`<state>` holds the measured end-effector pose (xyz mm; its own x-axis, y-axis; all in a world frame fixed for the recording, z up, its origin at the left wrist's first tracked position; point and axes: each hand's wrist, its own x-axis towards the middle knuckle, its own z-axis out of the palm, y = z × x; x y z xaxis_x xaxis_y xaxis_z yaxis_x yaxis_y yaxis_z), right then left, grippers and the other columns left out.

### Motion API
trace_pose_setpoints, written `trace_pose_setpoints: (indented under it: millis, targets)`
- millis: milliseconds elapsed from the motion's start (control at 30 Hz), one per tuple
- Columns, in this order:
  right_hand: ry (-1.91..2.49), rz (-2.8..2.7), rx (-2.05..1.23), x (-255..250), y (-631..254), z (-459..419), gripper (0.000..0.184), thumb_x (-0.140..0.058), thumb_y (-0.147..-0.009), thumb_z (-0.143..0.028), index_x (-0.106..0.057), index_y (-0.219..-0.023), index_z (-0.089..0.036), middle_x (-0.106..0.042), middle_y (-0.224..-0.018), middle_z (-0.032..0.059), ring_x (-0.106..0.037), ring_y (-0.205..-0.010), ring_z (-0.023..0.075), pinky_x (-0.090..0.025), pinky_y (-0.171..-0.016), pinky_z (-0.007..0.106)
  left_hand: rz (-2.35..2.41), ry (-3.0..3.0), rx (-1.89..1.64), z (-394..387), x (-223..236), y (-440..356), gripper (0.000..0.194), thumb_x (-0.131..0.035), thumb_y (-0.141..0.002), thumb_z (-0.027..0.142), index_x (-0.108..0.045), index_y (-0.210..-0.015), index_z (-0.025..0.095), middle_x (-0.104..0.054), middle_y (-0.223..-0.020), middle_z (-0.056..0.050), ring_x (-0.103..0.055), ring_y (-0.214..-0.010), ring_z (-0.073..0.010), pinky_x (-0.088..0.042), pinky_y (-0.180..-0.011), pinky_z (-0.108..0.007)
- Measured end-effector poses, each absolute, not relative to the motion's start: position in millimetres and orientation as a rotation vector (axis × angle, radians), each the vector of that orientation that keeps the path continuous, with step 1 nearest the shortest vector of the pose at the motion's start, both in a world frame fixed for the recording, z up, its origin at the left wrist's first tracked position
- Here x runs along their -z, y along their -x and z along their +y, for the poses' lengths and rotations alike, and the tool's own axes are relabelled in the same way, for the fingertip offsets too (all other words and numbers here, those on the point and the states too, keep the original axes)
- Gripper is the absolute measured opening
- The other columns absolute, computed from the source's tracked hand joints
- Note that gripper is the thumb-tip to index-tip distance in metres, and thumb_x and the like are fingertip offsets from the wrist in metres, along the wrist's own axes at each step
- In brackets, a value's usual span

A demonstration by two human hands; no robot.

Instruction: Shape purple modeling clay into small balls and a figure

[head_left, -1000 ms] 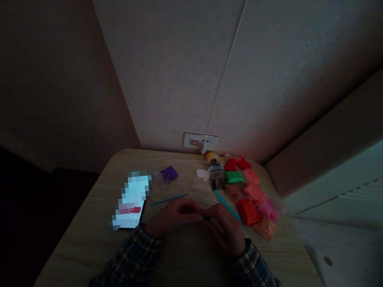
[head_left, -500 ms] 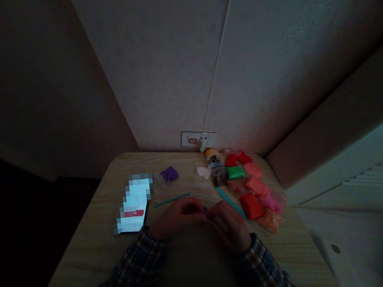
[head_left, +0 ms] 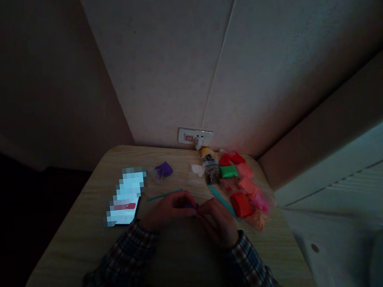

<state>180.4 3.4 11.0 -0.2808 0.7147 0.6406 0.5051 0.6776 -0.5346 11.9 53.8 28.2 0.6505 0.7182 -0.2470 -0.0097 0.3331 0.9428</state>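
Observation:
Both hands meet over the middle of the wooden table (head_left: 86,246), in dim light. My left hand (head_left: 167,211) and my right hand (head_left: 216,223) have their fingertips pinched together on a small purple lump of clay (head_left: 191,205). The fingers of both hands are curled round it. A thin teal stick (head_left: 164,194) lies just beyond my left hand. A second teal tool (head_left: 222,199) lies by my right hand. Plaid sleeves cover both forearms.
A lit phone (head_left: 126,202) lies left of the hands. Bags of clay sit behind: purple (head_left: 163,169), white (head_left: 197,170), green (head_left: 228,171), red (head_left: 240,203), pink and orange. A small dark jar (head_left: 211,172) stands near a wall socket (head_left: 195,136). A white cabinet stands to the right.
The view has shifted slightly, so everything sits a little left and higher in frame. Both hands stay together on the purple clay with only small finger movements.

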Motion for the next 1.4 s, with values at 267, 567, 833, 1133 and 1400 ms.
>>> trace_pose_setpoints:
  millis: [267, 567, 833, 1133, 1400]
  targets:
    - [0.983, -1.954, -0.299, -12.5, -180.6, 1.7, 0.014, -0.051, -0.08, -0.01, -0.052, -0.087, -0.023, -0.056, -0.075, 0.003, -0.053, -0.069, 0.0166, -0.047, -0.059, 0.029, 0.746, -1.153, -0.579, 54.5, -30.9, -12.6, 0.014, -0.067, -0.062, 0.015, -0.059, -0.074, 0.014, -0.062, -0.072, 0.003, -0.055, -0.073, -0.0119, -0.042, -0.074, -0.026]
    - [1.096, -1.916, -0.293, -11.9, -179.7, 2.9, 0.01, -0.047, -0.082, -0.012, -0.051, -0.087, -0.02, -0.055, -0.075, 0.0038, -0.053, -0.071, 0.0173, -0.048, -0.06, 0.03, 0.839, -1.283, -0.598, 55.7, -30.1, -13.2, 0.012, -0.065, -0.067, 0.021, -0.064, -0.076, 0.013, -0.065, -0.075, 0.0, -0.058, -0.075, -0.0148, -0.044, -0.075, -0.029]
    - [1.061, -1.938, -0.29, -12.5, -180.5, 5.3, 0.01, -0.048, -0.084, -0.013, -0.054, -0.088, -0.02, -0.057, -0.075, 0.0035, -0.054, -0.072, 0.0165, -0.049, -0.061, 0.029, 0.842, -1.293, -0.586, 56.1, -27.6, -12.8, 0.012, -0.065, -0.067, 0.021, -0.063, -0.075, 0.013, -0.064, -0.073, 0.001, -0.058, -0.074, -0.0145, -0.043, -0.074, -0.028]
    - [1.05, -1.906, -0.305, -14.6, -181.1, 4.8, 0.016, -0.048, -0.085, -0.014, -0.059, -0.094, -0.021, -0.061, -0.075, 0.0037, -0.056, -0.07, 0.0162, -0.049, -0.06, 0.028, 0.818, -1.268, -0.592, 54.3, -29.0, -13.6, 0.011, -0.062, -0.07, 0.018, -0.06, -0.08, 0.013, -0.064, -0.076, 0.0, -0.058, -0.077, -0.0141, -0.043, -0.076, -0.027]
    - [1.109, -1.877, -0.292, -14.0, -181.2, 3.9, 0.006, -0.051, -0.084, -0.018, -0.056, -0.081, -0.019, -0.057, -0.069, 0.0027, -0.054, -0.066, 0.0156, -0.048, -0.056, 0.027, 0.802, -1.341, -0.593, 52.9, -29.6, -14.7, 0.016, -0.06, -0.072, 0.021, -0.061, -0.085, 0.012, -0.065, -0.083, -0.003, -0.058, -0.08, -0.0151, -0.044, -0.076, -0.027]
